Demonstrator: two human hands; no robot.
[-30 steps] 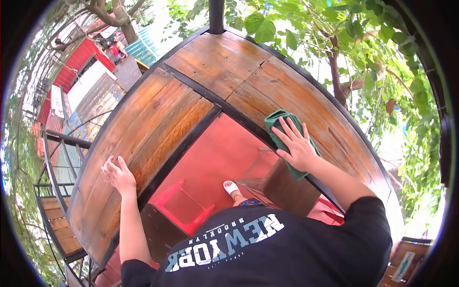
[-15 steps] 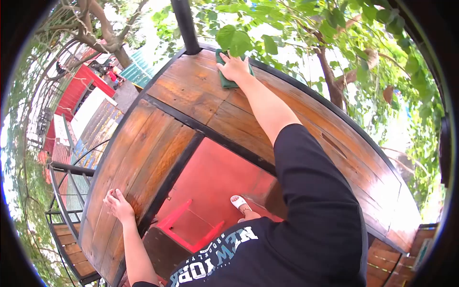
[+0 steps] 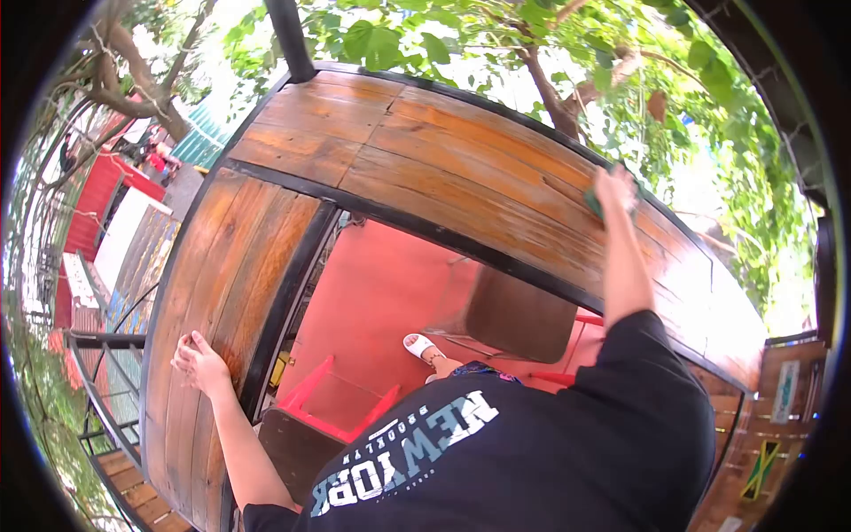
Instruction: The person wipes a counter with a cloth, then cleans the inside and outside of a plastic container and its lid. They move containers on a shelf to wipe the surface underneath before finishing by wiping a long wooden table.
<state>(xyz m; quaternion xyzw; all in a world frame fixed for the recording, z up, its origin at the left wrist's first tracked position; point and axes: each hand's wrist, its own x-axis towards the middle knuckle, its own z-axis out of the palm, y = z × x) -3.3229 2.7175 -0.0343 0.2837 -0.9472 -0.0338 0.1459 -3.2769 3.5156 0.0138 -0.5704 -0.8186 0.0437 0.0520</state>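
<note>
A dark green cloth (image 3: pixel 593 204) lies under my right hand (image 3: pixel 615 189), far to the right on the wooden counter (image 3: pixel 470 164). The hand presses on the cloth near the black outer edge and is slightly blurred; only a bit of cloth shows beside the fingers. On the counter's left wing, my left hand (image 3: pixel 200 363) rests near the outer side, its fingers apart and loosely bent, with nothing in them. The planks are brown and glossy, with pale streaks across the long section.
A black metal post (image 3: pixel 290 40) rises at the counter's far corner. Inside the counter's bend are a red floor (image 3: pixel 381 284), a brown tabletop (image 3: pixel 519 310) and red chair frames (image 3: pixel 355 421). Leafy branches (image 3: pixel 381 44) hang beyond the far edge. Black railing (image 3: pixel 106 340) stands outside at left.
My right hand has swept the green cloth along the counter from the far corner to the right. My left hand stays on the left wing. The view has shifted to the right.
</note>
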